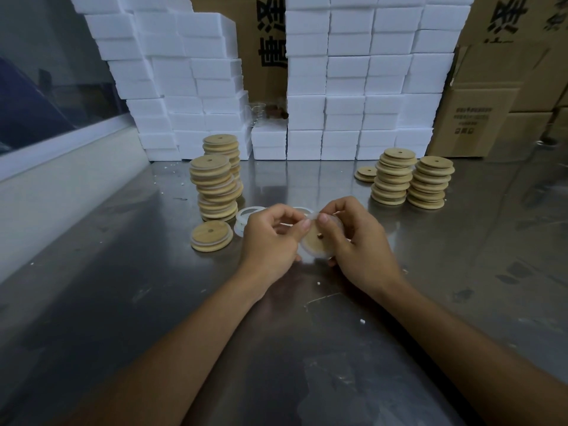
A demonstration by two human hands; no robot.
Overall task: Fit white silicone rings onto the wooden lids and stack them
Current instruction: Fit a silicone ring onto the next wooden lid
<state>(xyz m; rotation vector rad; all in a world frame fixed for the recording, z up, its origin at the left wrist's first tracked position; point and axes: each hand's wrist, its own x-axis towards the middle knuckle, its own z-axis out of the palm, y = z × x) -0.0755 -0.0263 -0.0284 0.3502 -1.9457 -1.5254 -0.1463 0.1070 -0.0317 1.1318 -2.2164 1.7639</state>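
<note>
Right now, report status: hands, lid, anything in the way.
Left hand and right hand both gripping one wooden lid, working a white ring onto it. Loose rings behind. Nothing blocking.

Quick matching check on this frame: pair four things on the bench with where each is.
Things:
1. Lid being fitted
2. Single ringed lid
3. Loose silicone rings
4. Bare lid stacks

Places:
A. Flat on the table, in front of the left stacks
B. Far right of the table
C. Held between both hands
D. On the table just behind the left hand

Pairs: 1-C, 2-A, 3-D, 4-B
</note>
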